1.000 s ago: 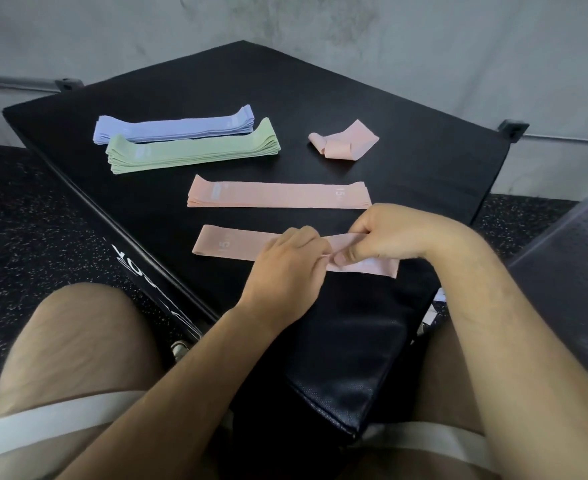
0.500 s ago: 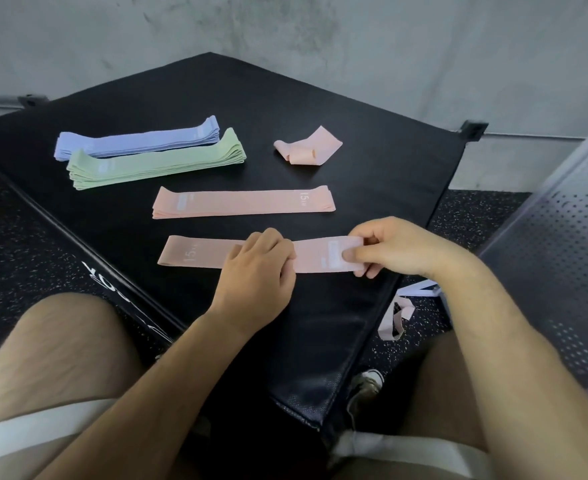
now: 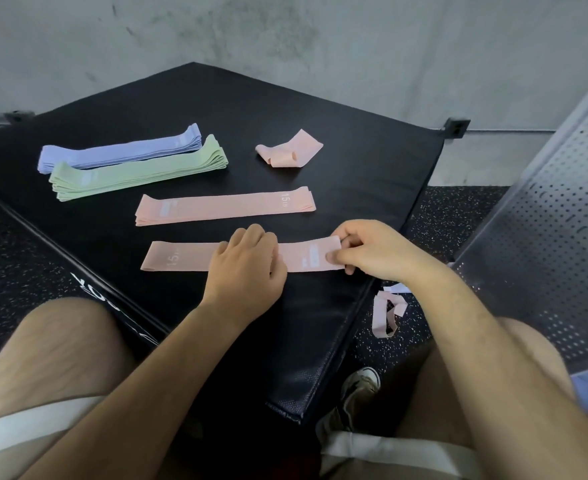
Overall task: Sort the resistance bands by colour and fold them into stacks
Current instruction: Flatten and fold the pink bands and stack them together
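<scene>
A pink band (image 3: 178, 256) lies flat along the near side of the black padded box (image 3: 354, 161). My left hand (image 3: 247, 268) rests on its middle with curled fingers. My right hand (image 3: 372, 251) pinches its right end at the box's edge. A second flat pink band (image 3: 226, 205) lies just behind it. A crumpled pink band (image 3: 289, 153) sits further back. At the back left lie a green stack (image 3: 140, 171) and a blue stack (image 3: 119, 152), side by side.
Pale bands (image 3: 386, 313) lie tangled on the speckled floor right of the box. A perforated grey metal panel (image 3: 545, 244) stands at the right. My knees flank the box's near corner, and a shoe (image 3: 358, 393) shows below. A concrete wall rises behind.
My right hand has slid out to the band's right end, and the bunched band now lies flat and straight. My left hand stays on its middle. The view has shifted.
</scene>
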